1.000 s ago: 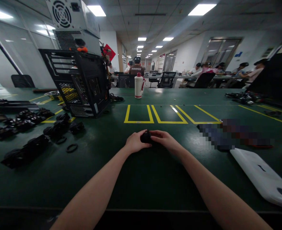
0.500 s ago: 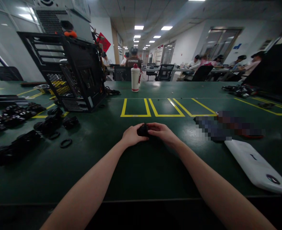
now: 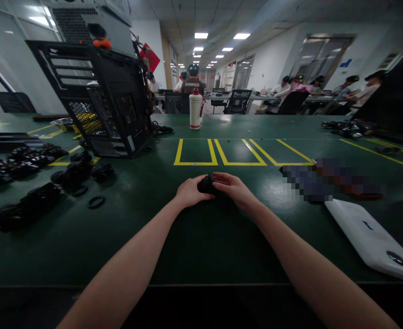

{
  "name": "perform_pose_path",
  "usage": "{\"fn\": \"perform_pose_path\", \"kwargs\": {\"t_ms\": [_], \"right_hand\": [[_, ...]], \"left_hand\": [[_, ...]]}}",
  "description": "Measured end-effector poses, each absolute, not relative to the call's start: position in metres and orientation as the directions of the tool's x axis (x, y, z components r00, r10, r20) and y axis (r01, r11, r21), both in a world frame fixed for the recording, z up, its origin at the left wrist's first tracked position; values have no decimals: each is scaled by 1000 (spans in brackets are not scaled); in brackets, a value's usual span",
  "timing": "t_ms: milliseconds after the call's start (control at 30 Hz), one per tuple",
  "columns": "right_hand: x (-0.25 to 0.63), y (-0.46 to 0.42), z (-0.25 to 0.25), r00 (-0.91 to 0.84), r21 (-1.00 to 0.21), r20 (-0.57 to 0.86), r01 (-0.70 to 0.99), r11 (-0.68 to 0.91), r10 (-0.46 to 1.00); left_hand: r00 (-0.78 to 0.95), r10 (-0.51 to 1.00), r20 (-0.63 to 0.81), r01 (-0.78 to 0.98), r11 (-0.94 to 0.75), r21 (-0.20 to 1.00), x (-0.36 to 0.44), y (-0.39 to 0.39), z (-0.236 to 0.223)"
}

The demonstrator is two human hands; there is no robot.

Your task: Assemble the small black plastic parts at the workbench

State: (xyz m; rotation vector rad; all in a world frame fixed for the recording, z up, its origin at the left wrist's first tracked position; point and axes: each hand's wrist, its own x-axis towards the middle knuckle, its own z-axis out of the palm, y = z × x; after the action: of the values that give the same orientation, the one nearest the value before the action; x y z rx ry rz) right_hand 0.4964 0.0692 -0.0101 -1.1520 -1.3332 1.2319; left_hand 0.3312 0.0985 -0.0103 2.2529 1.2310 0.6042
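Observation:
A small black part (image 3: pixel 206 184), rounded and dark, is held just above the green table between my two hands. My left hand (image 3: pixel 190 192) wraps thumb and fingers around its left side. From the right, the fingertips of my right hand (image 3: pixel 229 185) pinch against it. Its details are too dark to make out. To the left lie a black ring (image 3: pixel 96 202), a second black ring (image 3: pixel 79 190) and a small black block (image 3: pixel 102 172). Several similar black pieces (image 3: pixel 26 205) stand in a row farther left.
A black computer case (image 3: pixel 112 105) stands at the back left. A white bottle (image 3: pixel 195 112) is beyond the yellow tape frames (image 3: pixel 196 163). On the right are a white phone-like device (image 3: pixel 373 237) and two blurred-out items (image 3: pixel 306 183). Black cables (image 3: pixel 347 128) lie farther back; people sit at distant tables.
The view has shifted slightly. Both hands keep hold of the black part in nearly the same place, and its top looks slightly turned.

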Motion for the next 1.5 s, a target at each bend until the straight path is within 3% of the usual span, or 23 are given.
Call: {"fn": "perform_pose_path", "kwargs": {"t_ms": [267,433,633,800,1233,1500], "right_hand": [[499,61,-5,-199,-994,78,57,91,977],[499,66,-11,-110,-996,66,56,72,992],[502,66,-13,-226,-997,11,68,27,974],[501,66,-9,-174,-991,114,53,125,978],[501,67,-9,-193,-997,44,-65,32,980],[500,70,-14,-155,-999,43,21,47,987]], "left_hand": [[473,872,125,666,-446,598,333,98,-9],[486,860,155,645,-473,600,331,99,-11],[498,851,166,626,-485,610,330,99,-12],[474,871,130,651,-446,614,331,98,-9],[488,858,161,641,-477,601,331,101,-13],[480,868,125,646,-446,620,331,98,-8]]}}
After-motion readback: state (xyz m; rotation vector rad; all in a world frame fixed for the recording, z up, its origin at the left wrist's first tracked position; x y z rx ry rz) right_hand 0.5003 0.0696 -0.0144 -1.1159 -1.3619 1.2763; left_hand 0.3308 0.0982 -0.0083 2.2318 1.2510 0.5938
